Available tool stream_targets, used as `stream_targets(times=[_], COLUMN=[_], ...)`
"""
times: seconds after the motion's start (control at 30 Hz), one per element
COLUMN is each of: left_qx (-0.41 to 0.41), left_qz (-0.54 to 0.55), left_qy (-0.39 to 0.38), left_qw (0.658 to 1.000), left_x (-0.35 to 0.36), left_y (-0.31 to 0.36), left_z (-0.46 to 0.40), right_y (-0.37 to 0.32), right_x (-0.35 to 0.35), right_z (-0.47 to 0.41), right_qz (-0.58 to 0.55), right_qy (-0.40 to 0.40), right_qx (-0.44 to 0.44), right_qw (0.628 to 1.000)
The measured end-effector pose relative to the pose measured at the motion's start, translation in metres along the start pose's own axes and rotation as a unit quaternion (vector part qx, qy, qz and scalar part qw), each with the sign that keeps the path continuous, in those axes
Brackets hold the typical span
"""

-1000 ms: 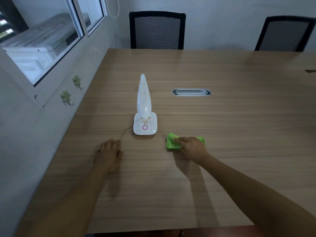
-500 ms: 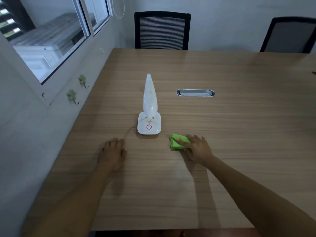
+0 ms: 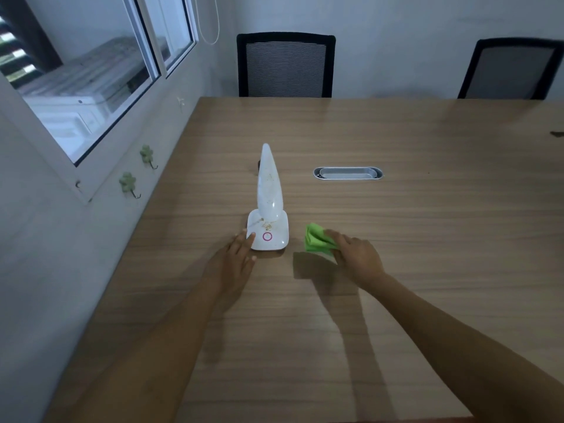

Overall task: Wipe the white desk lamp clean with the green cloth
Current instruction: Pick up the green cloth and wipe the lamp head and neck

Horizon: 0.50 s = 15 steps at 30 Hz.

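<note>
Bracing the white desk lamp [image 3: 268, 209] near the table [image 3: 427, 239] left edge, left hand [image 3: 232, 261] fingers spread on its base; right hand [image 3: 357, 257] pinches the green cloth [image 3: 316, 242], likely ready to wipe.

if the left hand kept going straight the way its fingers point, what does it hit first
The left hand would meet the square base of the white desk lamp first; its fingertips already look to be at the base's near-left edge.

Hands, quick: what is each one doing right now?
Left hand: open, fingertips touching the base of the white desk lamp, nothing held.
Right hand: closed on the green cloth, lifting it off the table.
</note>
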State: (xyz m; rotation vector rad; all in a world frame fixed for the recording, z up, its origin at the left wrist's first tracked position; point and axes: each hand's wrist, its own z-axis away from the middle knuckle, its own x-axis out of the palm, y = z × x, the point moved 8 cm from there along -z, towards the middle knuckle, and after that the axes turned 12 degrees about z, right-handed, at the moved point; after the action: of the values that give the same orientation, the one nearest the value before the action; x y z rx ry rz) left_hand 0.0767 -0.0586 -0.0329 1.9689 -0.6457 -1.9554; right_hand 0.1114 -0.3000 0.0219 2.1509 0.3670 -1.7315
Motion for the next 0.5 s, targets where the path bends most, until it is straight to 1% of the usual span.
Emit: stream_targets(times=[0.07,0.13,0.23,0.33,0.43,0.5], left_qx=[0.000,0.008,0.020,0.019,0.015,0.031], left_qz=[0.014,0.022,0.016,0.005,-0.012,-0.047], left_qy=[-0.008,-0.013,-0.058,-0.048,-0.064,-0.067], left_qw=[1.000,1.000,0.998,0.999,0.998,0.996], left_x=[0.000,0.000,0.009,0.014,0.016,0.012], left_y=[0.001,0.005,0.005,-0.004,-0.006,0.001], left_z=[-0.007,-0.012,-0.014,-0.016,-0.017,-0.020], right_y=[0.006,0.013,0.022,0.024,0.015,0.004], right_x=[-0.025,-0.049,-0.083,-0.118,-0.158,-0.183], right_z=[-0.010,-0.022,-0.038,-0.054,-0.066,-0.072], right_qz=[-0.055,-0.097,-0.153,-0.191,-0.216,-0.235], right_qy=[0.041,0.066,0.121,0.167,0.209,0.220], right_qx=[0.018,0.049,0.072,0.067,0.038,0.013], right_qw=[0.997,0.992,0.978,0.965,0.953,0.947])
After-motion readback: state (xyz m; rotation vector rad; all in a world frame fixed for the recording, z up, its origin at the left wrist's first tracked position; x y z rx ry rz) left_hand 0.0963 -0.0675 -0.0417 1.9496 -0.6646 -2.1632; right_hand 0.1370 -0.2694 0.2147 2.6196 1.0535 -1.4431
